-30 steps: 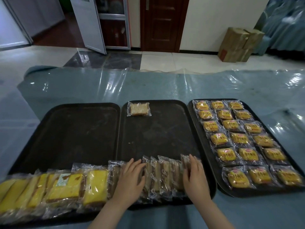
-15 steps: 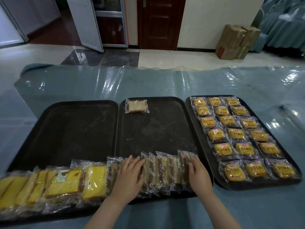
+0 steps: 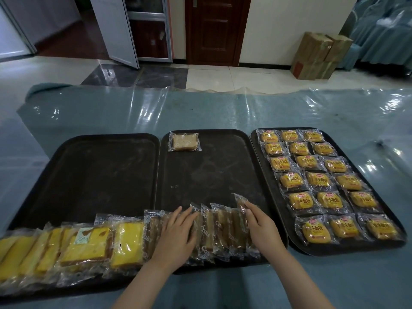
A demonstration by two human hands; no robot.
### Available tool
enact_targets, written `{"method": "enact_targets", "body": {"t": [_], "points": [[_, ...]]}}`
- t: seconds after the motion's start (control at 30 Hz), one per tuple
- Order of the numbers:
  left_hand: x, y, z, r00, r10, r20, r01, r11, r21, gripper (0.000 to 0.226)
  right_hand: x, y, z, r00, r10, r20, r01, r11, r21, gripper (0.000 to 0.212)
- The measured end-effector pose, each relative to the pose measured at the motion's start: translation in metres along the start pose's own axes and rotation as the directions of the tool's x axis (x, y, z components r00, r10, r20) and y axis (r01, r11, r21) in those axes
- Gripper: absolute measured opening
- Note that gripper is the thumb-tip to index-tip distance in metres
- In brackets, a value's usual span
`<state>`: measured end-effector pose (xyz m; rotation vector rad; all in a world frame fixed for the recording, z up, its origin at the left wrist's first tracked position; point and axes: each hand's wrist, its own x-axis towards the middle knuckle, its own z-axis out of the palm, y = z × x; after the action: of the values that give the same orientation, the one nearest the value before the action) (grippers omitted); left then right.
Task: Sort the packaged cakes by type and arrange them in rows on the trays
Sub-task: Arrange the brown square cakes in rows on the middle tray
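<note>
Three dark trays lie side by side. The left tray (image 3: 93, 170) carries yellow wrapped cake slices (image 3: 87, 246) leaning in a line along its near edge. On the middle tray (image 3: 214, 172) one brown wrapped cake (image 3: 184, 142) lies flat at the far left corner, and a line of brown wrapped cakes (image 3: 219, 230) stands on edge at the near side. My left hand (image 3: 176, 237) rests flat with straight fingers on the left part of that line. My right hand (image 3: 259, 224) pinches the rightmost brown cake packet (image 3: 241, 202), tilted up. The right tray (image 3: 256, 157) holds yellow buns (image 3: 316, 179) in three columns.
The trays sit on a table under a shiny clear plastic sheet (image 3: 200, 108) over blue cloth. Beyond the table's far edge are a tiled floor, a brown door (image 3: 214, 27), an open white door and stacked cardboard boxes (image 3: 318, 54) at the right.
My right hand has taken hold of the rightmost brown packet and tipped it up from the line. My left hand has stayed on the standing packets.
</note>
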<state>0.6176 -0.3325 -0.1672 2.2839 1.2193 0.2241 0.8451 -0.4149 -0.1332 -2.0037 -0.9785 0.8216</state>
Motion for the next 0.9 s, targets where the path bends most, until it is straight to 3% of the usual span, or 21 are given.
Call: {"method": "enact_targets", "body": {"t": [0.27,0.6,0.9], "points": [[0.007,0.003,-0.001,1.0,0.024,0.0,-0.024,0.993,-0.114,0.055,-0.006,-0.027,0.012,0.995,-0.007,0.096,-0.007,0.989,0.15,0.031],[0.017,0.012,-0.018,0.996,-0.012,0.092,0.053,0.888,-0.457,0.074,-0.009,-0.055,0.011,0.934,0.116,0.339,-0.267,0.856,0.442,0.027],[0.029,0.003,-0.023,0.996,-0.067,0.055,0.086,0.828,-0.554,0.049,0.007,-0.051,0.016,0.878,0.186,0.44,-0.428,0.714,0.554,0.028]]}}
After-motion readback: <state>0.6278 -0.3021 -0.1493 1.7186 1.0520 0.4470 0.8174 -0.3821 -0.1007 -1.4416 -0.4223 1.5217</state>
